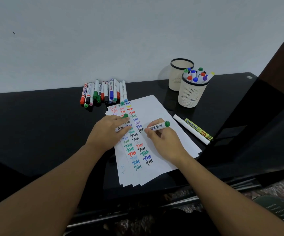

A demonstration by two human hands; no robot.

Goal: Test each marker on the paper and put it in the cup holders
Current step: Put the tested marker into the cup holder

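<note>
1. At far left I see a pile of markers (pixel 103 92) lying side by side on the black table (pixel 35 125), against the wall, with caps in red, black, green, blue and pink pointing toward me.
2. Just right of that pile, the stack of white paper sheets (pixel 163 116) lies fanned at a slant; its left half is covered with columns of the word "Test" in red, green, blue, black and purple.
3. My left hand (pixel 107 132) rests palm down on the paper's written columns, fingers fairly straight and pressing the sheet. A green cap (pixel 125 116) sits pinched at its fingertips.
4. My right hand (pixel 161 138) is curled round a green whiteboard marker (pixel 158 126), clamped on its white barrel in a writing grip. The tip end points down-left at the paper beside the last black "Test"; the green butt end points up-right. I cannot tell whether the tip touches the sheet.
5. Right of the paper, a white marker (pixel 191 129) and a yellow-labelled marker (pixel 198 128) lie side by side on the table, slanted.
6. Behind them stand two cream mesh cup holders, touching: the nearer cup holder (pixel 191 97) is packed with upright markers, and I cannot see inside the rear cup holder (pixel 177 77).
</note>
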